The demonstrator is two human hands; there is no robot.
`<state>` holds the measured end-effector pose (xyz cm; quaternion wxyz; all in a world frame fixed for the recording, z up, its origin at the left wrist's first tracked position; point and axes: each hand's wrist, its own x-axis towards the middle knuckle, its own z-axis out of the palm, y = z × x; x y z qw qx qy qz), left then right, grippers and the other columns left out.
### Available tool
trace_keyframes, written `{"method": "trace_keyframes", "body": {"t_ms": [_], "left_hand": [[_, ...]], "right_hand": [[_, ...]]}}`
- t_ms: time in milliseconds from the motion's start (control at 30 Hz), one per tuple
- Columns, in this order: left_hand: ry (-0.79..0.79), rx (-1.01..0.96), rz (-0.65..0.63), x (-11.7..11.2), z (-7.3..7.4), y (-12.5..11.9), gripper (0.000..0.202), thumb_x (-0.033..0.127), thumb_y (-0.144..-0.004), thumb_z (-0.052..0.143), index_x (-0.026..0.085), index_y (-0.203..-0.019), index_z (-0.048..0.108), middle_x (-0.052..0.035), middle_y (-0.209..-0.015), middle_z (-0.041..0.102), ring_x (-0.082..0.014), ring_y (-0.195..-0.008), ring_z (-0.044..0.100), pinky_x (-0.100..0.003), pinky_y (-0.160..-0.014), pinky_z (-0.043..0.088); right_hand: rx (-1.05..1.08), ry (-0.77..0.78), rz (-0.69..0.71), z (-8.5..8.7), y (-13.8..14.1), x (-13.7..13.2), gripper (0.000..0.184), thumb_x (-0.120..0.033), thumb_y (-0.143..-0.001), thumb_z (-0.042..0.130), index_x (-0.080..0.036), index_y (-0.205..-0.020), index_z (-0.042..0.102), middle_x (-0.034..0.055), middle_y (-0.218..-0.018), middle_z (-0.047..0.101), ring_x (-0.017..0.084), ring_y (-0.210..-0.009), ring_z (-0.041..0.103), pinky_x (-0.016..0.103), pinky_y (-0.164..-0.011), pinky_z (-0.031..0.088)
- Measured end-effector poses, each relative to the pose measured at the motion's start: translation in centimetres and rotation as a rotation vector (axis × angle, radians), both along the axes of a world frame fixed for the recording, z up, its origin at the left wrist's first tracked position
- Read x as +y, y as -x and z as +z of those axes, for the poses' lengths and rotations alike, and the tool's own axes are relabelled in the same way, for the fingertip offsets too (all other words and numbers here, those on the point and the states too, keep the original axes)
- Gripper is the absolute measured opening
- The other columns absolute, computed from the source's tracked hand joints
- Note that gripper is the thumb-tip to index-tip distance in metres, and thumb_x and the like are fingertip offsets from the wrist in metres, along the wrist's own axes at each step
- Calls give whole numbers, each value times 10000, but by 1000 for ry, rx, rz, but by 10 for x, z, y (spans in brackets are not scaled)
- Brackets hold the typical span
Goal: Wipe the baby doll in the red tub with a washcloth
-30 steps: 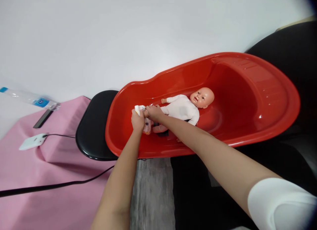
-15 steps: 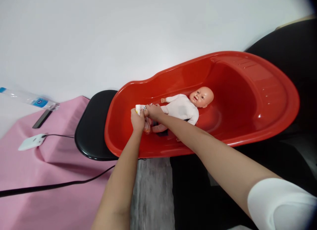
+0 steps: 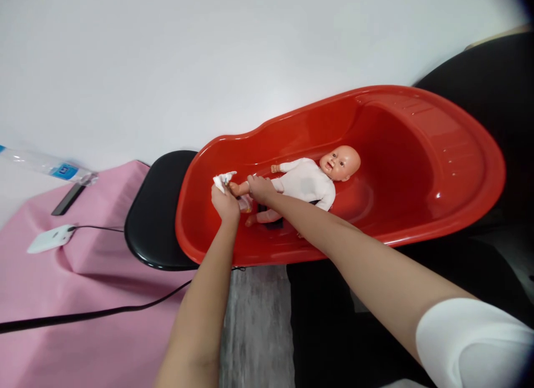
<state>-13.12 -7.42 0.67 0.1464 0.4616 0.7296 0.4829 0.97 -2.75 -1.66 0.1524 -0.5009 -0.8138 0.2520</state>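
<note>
A baby doll (image 3: 306, 179) with a bare head and a white cloth body lies on its back in a red baby bathtub (image 3: 400, 210). My left hand (image 3: 225, 203) is closed on a small white cloth (image 3: 225, 179) with coloured marks, just beyond the doll's foot. Part of the cloth hangs below that foot. My right hand (image 3: 262, 190) is wrapped round the doll's raised leg, near the ankle. The other leg rests lower, towards the tub's near side.
A black chair seat (image 3: 156, 210) sits under the tub's left end. On a pink cover (image 3: 104, 299) lie a white device (image 3: 50, 239) with a cord and a dark flat strip (image 3: 69, 200). A clear plastic bottle (image 3: 62, 168) lies beside them. A white wall (image 3: 208, 59) rises behind.
My left hand has moved left, drawing the white cloth away from my right hand and past the doll's foot, which now shows. My right hand stays on the leg.
</note>
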Motion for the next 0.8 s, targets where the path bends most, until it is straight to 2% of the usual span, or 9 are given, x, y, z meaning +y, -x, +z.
{"method": "trace_keyframes", "body": {"t_ms": [100,200,300,400,500,667,800], "left_hand": [[-210,144,78,-4,8,-8,288,299,-1114,499,148,-1319,632,-146,-1333,699,-254,-1267,679,-366,-1132,504],[-307,132,66,-7,14,-15,296,274,-1119,493,159,-1359,623,-141,-1388,681,-245,-1337,659,-355,-1180,486],[-304,131,48,-8,15,-17,277,269,-1115,501,170,-1334,638,-139,-1395,677,-246,-1359,650,-367,-1215,467],[-285,158,25,-8,12,-15,286,293,-1125,478,181,-1342,628,-144,-1415,674,-246,-1377,634,-383,-1232,452],[-262,168,-5,-7,8,-13,312,335,-1135,451,179,-1351,613,-155,-1405,674,-261,-1363,633,-400,-1222,453],[-253,174,-27,-6,6,-13,326,376,-1144,425,192,-1330,620,-148,-1400,667,-261,-1375,621,-395,-1229,435],[-258,155,-23,-6,7,-15,315,383,-1139,453,195,-1322,629,-136,-1389,676,-246,-1365,636,-353,-1211,448]], "right_hand": [[-69,-117,106,-3,-6,-12,353,-362,-1068,571,-140,-1342,597,203,-1428,641,298,-1276,645,429,-1060,486],[-159,-195,211,-12,-7,-21,434,-427,-1011,660,-137,-1331,615,215,-1434,630,314,-1269,635,436,-1064,468],[-229,-238,265,-22,-4,-23,622,-563,-887,788,-134,-1309,634,227,-1406,645,350,-1242,634,469,-1055,471],[-278,-246,250,-27,3,-21,793,-662,-779,849,-124,-1323,642,240,-1389,655,376,-1208,642,502,-1046,477],[-347,-219,195,-28,7,-20,818,-679,-794,827,-104,-1344,640,261,-1381,659,384,-1200,645,513,-1052,475],[-343,-270,214,-34,5,-19,931,-787,-730,811,-96,-1330,641,269,-1382,646,395,-1176,636,530,-1020,488],[-333,-282,210,-44,6,-17,808,-707,-770,800,-95,-1280,661,236,-1298,680,381,-1123,657,529,-1010,485]]}}
